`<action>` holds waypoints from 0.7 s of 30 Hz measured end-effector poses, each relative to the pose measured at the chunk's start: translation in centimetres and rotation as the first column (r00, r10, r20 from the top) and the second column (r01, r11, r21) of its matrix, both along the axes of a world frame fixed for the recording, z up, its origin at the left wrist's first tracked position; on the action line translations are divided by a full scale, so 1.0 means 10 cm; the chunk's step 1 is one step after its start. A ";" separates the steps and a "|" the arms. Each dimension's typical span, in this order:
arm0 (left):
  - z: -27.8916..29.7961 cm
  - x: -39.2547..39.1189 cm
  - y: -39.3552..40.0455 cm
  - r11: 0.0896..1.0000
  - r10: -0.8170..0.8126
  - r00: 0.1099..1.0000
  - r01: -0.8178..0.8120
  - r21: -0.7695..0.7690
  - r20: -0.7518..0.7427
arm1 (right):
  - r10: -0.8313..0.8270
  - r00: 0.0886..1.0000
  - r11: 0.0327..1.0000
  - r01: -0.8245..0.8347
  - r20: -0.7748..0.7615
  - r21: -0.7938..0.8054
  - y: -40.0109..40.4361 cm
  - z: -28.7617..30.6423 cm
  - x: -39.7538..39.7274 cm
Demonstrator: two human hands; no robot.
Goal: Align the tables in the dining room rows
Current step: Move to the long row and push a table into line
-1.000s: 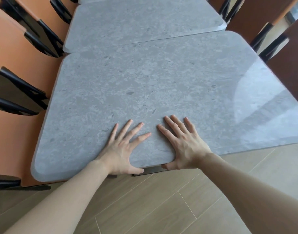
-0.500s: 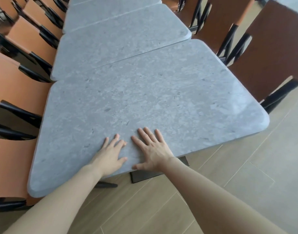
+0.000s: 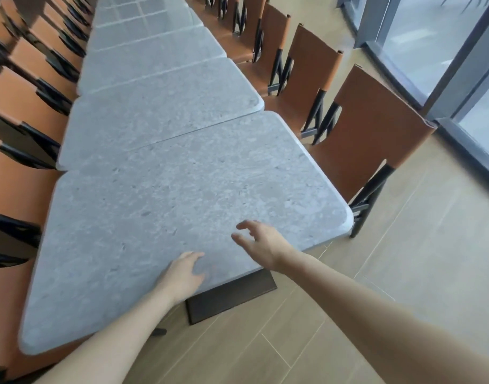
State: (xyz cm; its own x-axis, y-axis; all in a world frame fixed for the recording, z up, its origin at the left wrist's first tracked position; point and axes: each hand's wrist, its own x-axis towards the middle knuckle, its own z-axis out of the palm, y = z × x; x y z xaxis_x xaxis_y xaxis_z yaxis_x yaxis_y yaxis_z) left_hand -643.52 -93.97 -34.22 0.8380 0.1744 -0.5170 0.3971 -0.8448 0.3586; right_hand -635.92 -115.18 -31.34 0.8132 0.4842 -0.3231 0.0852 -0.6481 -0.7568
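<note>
Presently: end table (image 3: 165, 206) sits nearest in long row, far edge butted against next table (image 3: 160, 117), seam skewed, right corners offset. Left hand (image 3: 182, 275) rests flat on near edge, fingers relaxed, gripping nothing. Right hand (image 3: 261, 243) hovers over top, fingers spread and loosely curled, holding nothing. Risk: uneven one-sided push would pivot top about dark base (image 3: 229, 295), worsening skew. Risk: swinging right corner may strike brown chair (image 3: 376, 128) standing just beside it
</note>
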 end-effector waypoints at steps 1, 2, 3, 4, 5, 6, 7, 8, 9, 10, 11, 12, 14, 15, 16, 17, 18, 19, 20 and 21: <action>0.13 0.08 -0.15 0.997 0.030 0.995 -0.024 -0.067 0.092 | -0.064 0.998 0.997 0.063 0.011 0.033 -0.11 0.15 0.05; 0.27 0.17 -0.31 0.988 0.075 0.981 -0.050 -0.144 0.177 | -0.123 0.992 0.990 0.121 0.018 0.070 -0.21 0.30 0.10; 0.45 0.26 -0.47 0.970 0.128 0.960 -0.070 -0.232 0.247 | -0.173 0.985 0.979 0.170 0.022 0.112 -0.31 0.44 0.13; 0.63 0.34 -0.63 0.943 0.175 0.938 -0.073 -0.325 0.299 | -0.215 0.976 0.966 0.209 0.022 0.154 -0.40 0.59 0.14; 0.82 0.41 -0.78 0.910 0.207 0.919 -0.055 -0.411 0.336 | -0.248 0.968 0.952 0.238 0.026 0.195 -0.49 0.74 0.15; 1.00 0.46 -0.92 0.878 0.223 0.901 -0.020 -0.478 0.371 | -0.278 0.960 0.938 0.261 0.042 0.228 -0.58 0.89 0.15; 1.16 0.51 -1.02 0.850 0.230 0.884 0.021 -0.526 0.407 | -0.310 0.949 0.923 0.283 0.066 0.259 -0.66 1.03 0.14; 1.32 0.55 -1.12 0.823 0.236 0.867 0.061 -0.564 0.438 | -0.343 0.935 0.908 0.305 0.089 0.286 -0.75 1.17 0.14; 1.48 0.57 -1.20 0.797 0.246 0.851 0.094 -0.596 0.463 | -0.374 0.921 0.892 0.326 0.107 0.314 -0.83 1.30 0.13; 1.61 0.58 -1.27 0.767 0.266 0.837 0.116 -0.631 0.478 | -0.401 0.908 0.877 0.343 0.119 0.337 -0.91 1.42 0.11; 1.73 0.58 -1.34 0.730 0.299 0.825 0.125 -0.671 0.479 | -0.421 0.898 0.866 0.355 0.129 0.353 -0.99 1.52 0.10; 1.83 0.56 -1.40 0.686 0.338 0.816 0.127 -0.716 0.469 | -0.440 0.887 0.856 0.367 0.139 0.363 -1.07 1.62 0.07; 1.94 0.46 -1.52 0.617 0.393 0.802 0.133 -0.776 0.450 | -0.476 0.866 0.834 0.389 0.153 0.393 -1.22 1.79 0.02; 1.96 0.41 -1.57 0.596 0.408 0.798 0.135 -0.792 0.444 | -0.485 0.860 0.826 0.393 0.156 0.405 -1.29 1.86 -0.01; 1.96 0.38 -1.61 0.580 0.421 0.797 0.131 -0.804 0.434 | -0.495 0.854 0.820 0.399 0.160 0.410 -1.34 1.94 -0.03; 1.98 0.37 -1.65 0.572 0.429 0.795 0.129 -0.810 0.429 | -0.506 0.846 0.816 0.407 0.166 0.412 -1.40 2.01 -0.04; 2.00 0.38 -1.67 0.569 0.435 0.792 0.127 -0.812 0.428 | -0.514 0.839 0.815 0.413 0.179 0.407 -1.45 2.06 -0.05; 2.04 0.40 -1.69 0.569 0.439 0.788 0.128 -0.812 0.432 | -0.519 0.832 0.817 0.415 0.195 0.401 -1.50 2.11 -0.04; 2.08 0.46 -1.70 0.571 0.443 0.782 0.131 -0.810 0.438 | -0.517 0.829 0.822 0.413 0.211 0.392 -1.54 2.15 -0.02; 2.13 0.52 -1.72 0.575 0.446 0.773 0.139 -0.806 0.451 | -0.516 0.827 0.825 0.409 0.224 0.389 -1.58 2.20 0.01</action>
